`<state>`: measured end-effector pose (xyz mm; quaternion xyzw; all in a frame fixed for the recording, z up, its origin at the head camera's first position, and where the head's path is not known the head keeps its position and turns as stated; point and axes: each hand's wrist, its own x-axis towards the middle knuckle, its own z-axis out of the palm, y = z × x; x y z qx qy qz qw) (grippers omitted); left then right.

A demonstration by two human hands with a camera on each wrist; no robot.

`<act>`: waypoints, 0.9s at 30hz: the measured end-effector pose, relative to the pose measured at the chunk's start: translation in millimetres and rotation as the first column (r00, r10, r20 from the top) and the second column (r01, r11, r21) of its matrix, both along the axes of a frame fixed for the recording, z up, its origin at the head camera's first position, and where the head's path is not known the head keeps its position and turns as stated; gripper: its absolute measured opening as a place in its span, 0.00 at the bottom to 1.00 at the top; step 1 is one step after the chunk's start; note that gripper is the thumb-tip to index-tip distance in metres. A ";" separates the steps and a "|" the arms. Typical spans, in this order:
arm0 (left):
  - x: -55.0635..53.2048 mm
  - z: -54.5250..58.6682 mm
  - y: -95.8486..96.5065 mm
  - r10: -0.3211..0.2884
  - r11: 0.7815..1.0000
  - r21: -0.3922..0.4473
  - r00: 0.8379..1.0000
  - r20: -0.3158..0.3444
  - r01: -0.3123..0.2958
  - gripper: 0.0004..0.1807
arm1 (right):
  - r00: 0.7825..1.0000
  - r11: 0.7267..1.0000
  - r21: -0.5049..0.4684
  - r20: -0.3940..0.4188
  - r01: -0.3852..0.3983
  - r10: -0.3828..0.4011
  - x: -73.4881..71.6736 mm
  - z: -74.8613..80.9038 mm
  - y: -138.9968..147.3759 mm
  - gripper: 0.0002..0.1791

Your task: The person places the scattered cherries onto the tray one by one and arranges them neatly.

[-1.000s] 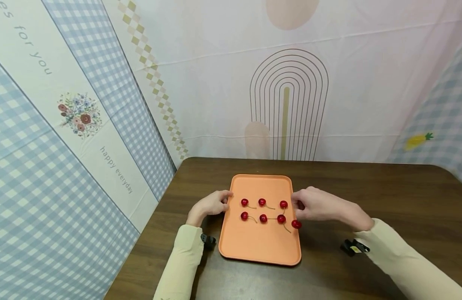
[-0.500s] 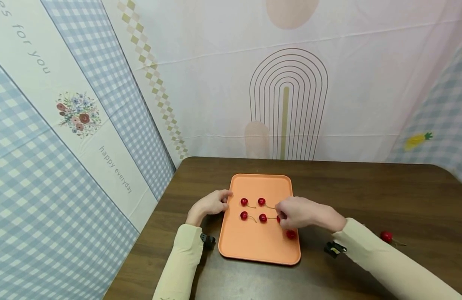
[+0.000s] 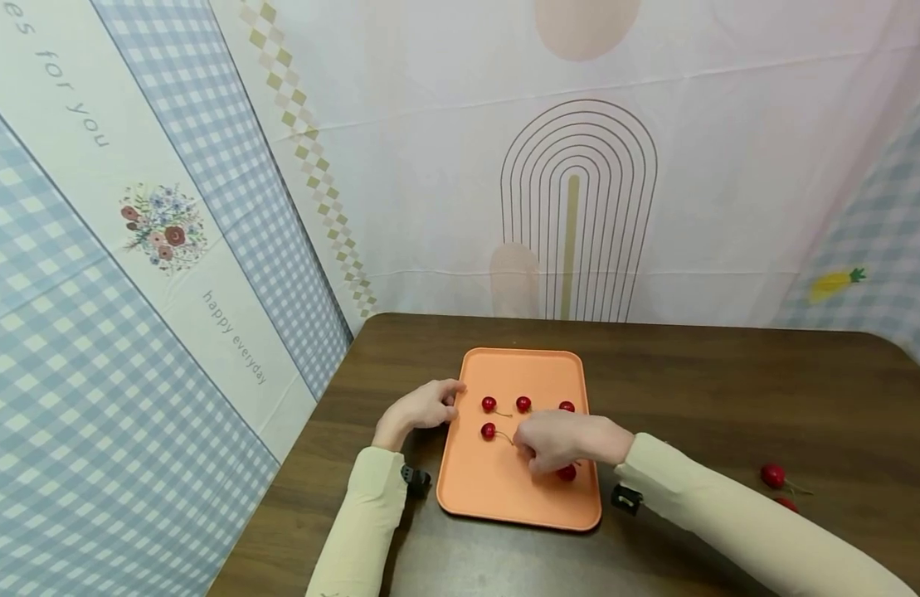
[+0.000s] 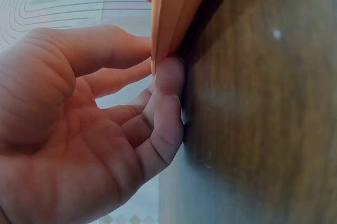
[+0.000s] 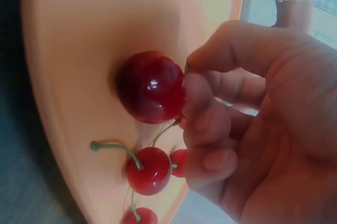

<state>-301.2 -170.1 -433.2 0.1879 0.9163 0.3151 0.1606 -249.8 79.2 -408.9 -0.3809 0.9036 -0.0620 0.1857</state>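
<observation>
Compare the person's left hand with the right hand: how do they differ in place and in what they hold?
The left hand is at the edge of the orange tray, while the right hand is over its inside.
The left hand grips the tray's rim; the right hand pinches a cherry.
Both come out of pale sleeves.
</observation>
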 end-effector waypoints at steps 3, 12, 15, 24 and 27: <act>0.3 0.1 0.6 0.003 1.000 0.008 1.000 0.004 -0.003 0.29 | 0.999 1.000 0.003 0.029 -0.015 0.015 -0.9 0.1 -2.0 0.15; -0.3 -0.1 -0.5 -0.008 1.000 -0.003 1.000 -0.001 0.008 0.28 | 0.998 0.999 0.030 0.061 0.027 -0.028 1.9 1.7 -2.2 0.15; -0.2 -0.3 -1.1 -0.007 1.000 -0.005 1.000 -0.003 0.007 0.28 | 0.997 0.999 0.032 0.062 0.033 -0.035 3.2 1.9 -1.8 0.16; -0.8 -2.7 -0.8 -0.006 1.000 0.000 1.000 0.003 0.006 0.28 | 0.993 0.997 0.057 0.096 0.058 -0.063 6.5 -1.3 -1.2 0.13; -1.6 -2.8 -0.8 -0.008 1.000 0.005 1.000 0.001 0.008 0.28 | 0.996 0.998 0.038 0.072 0.046 -0.048 6.1 1.4 0.7 0.12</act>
